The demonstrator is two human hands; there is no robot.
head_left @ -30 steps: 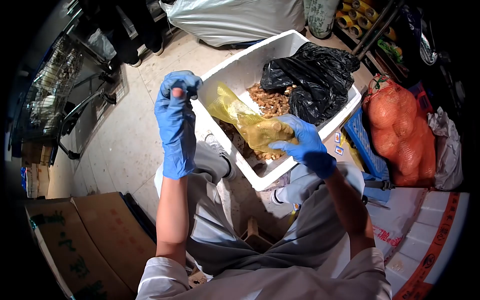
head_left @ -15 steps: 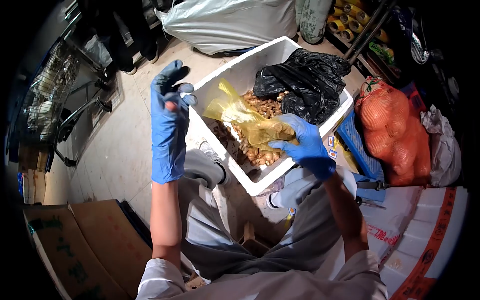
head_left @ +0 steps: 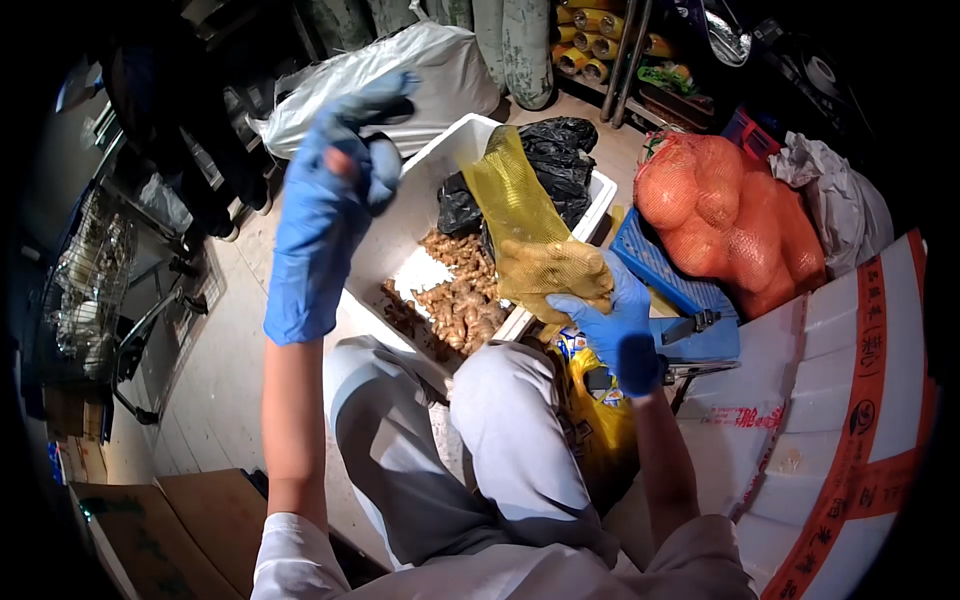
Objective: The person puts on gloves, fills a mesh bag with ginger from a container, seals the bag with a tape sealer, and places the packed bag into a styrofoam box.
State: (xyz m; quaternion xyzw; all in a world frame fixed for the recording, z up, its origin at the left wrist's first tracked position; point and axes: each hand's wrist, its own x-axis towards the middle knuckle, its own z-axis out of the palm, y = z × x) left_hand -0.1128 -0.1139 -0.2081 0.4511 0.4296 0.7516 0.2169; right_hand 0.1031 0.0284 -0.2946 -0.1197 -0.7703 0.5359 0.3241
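My right hand, in a blue glove, grips the lower end of a yellow mesh bag with knobby ginger pieces inside. The bag's slack upper part stretches up and left over a white foam box. Loose ginger and a black plastic bag lie in the box. My left hand, also blue-gloved, is raised left of the box, fingers bent and apart, with nothing visible in them. A reddish spot shows on this glove.
An orange net sack and a blue crate stand right of the box. A taped white foam box is at lower right, cardboard at lower left. A wire cart and a person's dark-clothed legs are at left.
My right hand has lifted the mesh bag of ginger toward the box's right edge. My left hand has risen higher, its fingers turning more to the right. The view has shifted.
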